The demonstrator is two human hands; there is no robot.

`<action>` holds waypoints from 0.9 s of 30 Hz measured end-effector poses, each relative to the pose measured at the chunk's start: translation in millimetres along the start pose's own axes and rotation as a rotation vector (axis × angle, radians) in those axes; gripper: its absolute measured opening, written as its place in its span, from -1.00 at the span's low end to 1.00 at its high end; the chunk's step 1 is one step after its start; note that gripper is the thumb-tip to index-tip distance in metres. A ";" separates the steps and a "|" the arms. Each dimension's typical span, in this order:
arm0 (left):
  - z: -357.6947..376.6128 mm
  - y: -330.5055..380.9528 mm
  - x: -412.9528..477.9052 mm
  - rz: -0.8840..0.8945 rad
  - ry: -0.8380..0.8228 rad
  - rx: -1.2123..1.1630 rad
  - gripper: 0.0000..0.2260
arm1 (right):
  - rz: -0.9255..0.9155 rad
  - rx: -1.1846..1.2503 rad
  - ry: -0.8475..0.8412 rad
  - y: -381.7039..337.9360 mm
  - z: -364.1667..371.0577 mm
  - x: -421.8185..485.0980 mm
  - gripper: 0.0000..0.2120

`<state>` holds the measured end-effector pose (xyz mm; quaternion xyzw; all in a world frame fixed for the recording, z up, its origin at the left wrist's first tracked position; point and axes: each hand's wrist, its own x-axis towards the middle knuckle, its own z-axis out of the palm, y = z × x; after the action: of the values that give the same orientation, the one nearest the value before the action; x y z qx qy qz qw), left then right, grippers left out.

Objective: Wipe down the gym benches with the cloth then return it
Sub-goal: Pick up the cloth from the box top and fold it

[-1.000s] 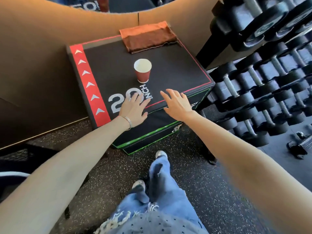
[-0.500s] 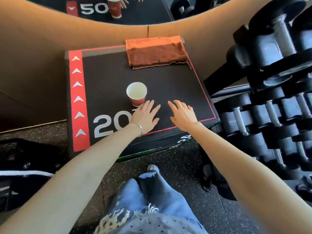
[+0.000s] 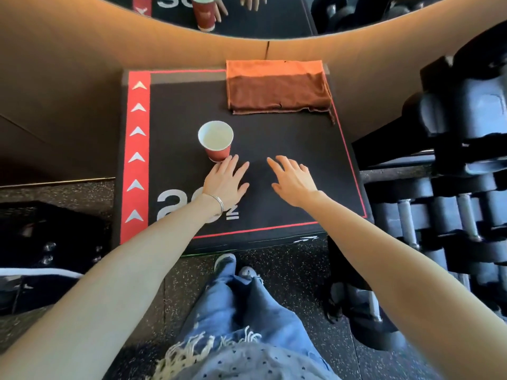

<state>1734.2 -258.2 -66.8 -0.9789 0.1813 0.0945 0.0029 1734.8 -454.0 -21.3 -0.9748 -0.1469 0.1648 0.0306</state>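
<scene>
Cloth (image 3: 278,89): orange-brown, folded, lying flat at the far right corner of the black plyo box (image 3: 274,209), against the tan wall; nothing touches it. Box top carries a red arrow strip along its left side and white "20" lettering partly under the left forearm. Red paper cup (image 3: 216,140) stands upright mid-box, near the cloth but apart from it. Left hand (image 3: 226,182): fingers spread, empty, fingertips at the cup's base; contact uncertain. Right hand (image 3: 295,181): fingers spread, empty, over bare box top. Dumbbell rack (image 3: 452,160) stands right of the box.
</scene>
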 end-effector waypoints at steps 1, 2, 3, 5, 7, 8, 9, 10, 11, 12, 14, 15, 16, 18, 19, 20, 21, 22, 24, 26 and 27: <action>-1.4 -4.3 3.2 -0.012 0.003 -0.003 -0.48 | -0.004 0.002 -0.001 -1.5 -2.4 6.0 -0.38; -2.9 -9.1 6.9 -0.027 0.006 -0.010 -0.48 | -0.007 0.004 -0.003 -3.0 -4.9 12.5 -0.38; -4.5 -14.2 11.0 -0.043 0.007 -0.018 -0.48 | -0.011 0.004 -0.003 -4.6 -7.4 19.7 -0.38; -7.9 -24.8 19.6 -0.067 0.004 -0.030 -0.48 | -0.023 0.002 0.004 -7.3 -12.8 34.6 -0.38; -10.8 -35.5 28.8 -0.077 0.002 -0.030 -0.48 | -0.030 0.001 0.012 -9.3 -18.8 50.2 -0.38; -11.7 -40.5 33.7 -0.081 0.001 -0.028 -0.48 | -0.032 0.000 0.016 -10.0 -21.9 57.5 -0.38; -12.6 -45.4 38.9 -0.085 -0.001 -0.027 -0.47 | -0.033 -0.001 0.018 -10.0 -25.0 64.7 -0.38; -13.5 -49.9 43.9 -0.089 -0.002 -0.027 -0.47 | -0.032 -0.003 0.019 -9.3 -27.9 71.8 -0.38; -14.2 -54.1 48.8 -0.093 -0.004 -0.027 -0.47 | -0.031 -0.005 0.020 -7.8 -30.6 79.1 -0.38; -14.5 -57.8 53.6 -0.095 -0.005 -0.029 -0.47 | -0.029 -0.010 0.020 -5.9 -33.3 86.4 -0.38; -14.7 -62.5 62.8 -0.098 -0.009 -0.040 -0.47 | -0.022 -0.031 0.021 -1.4 -38.5 100.9 -0.38; -14.9 -63.0 67.3 -0.095 -0.012 -0.048 -0.46 | -0.014 -0.038 0.020 1.0 -40.8 107.9 -0.38; -15.3 -62.2 72.3 -0.087 -0.014 -0.057 -0.45 | -0.002 -0.040 0.020 3.5 -42.9 114.5 -0.38; -17.3 -58.2 83.6 -0.068 -0.010 -0.080 -0.44 | 0.028 -0.042 0.028 8.5 -45.5 126.9 -0.38; -19.3 -56.2 90.3 -0.061 -0.002 -0.091 -0.44 | 0.044 -0.049 0.040 11.1 -46.5 133.0 -0.39; -22.0 -54.4 97.8 -0.056 0.008 -0.100 -0.43 | 0.061 -0.059 0.055 13.7 -47.8 138.8 -0.39; -25.2 -52.5 105.4 -0.051 0.018 -0.103 -0.43 | 0.075 -0.069 0.067 16.2 -49.3 144.1 -0.39; -28.9 -50.6 113.1 -0.044 0.024 -0.100 -0.43 | 0.088 -0.074 0.076 18.9 -51.0 149.4 -0.39; -34.7 -46.9 128.7 -0.027 0.026 -0.083 -0.43 | 0.100 -0.078 0.082 24.3 -53.1 160.1 -0.39; -39.3 -45.0 143.7 -0.015 0.020 -0.066 -0.43 | 0.114 -0.080 0.073 29.5 -54.5 169.8 -0.39; -41.1 -45.3 150.4 -0.014 0.015 -0.061 -0.43 | 0.127 -0.076 0.065 32.8 -55.2 175.0 -0.39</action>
<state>1895.7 -270.8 -55.7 -0.9804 0.1715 0.0929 -0.0278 1920.1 -434.0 -27.4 -0.9875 -0.0900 0.1290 -0.0122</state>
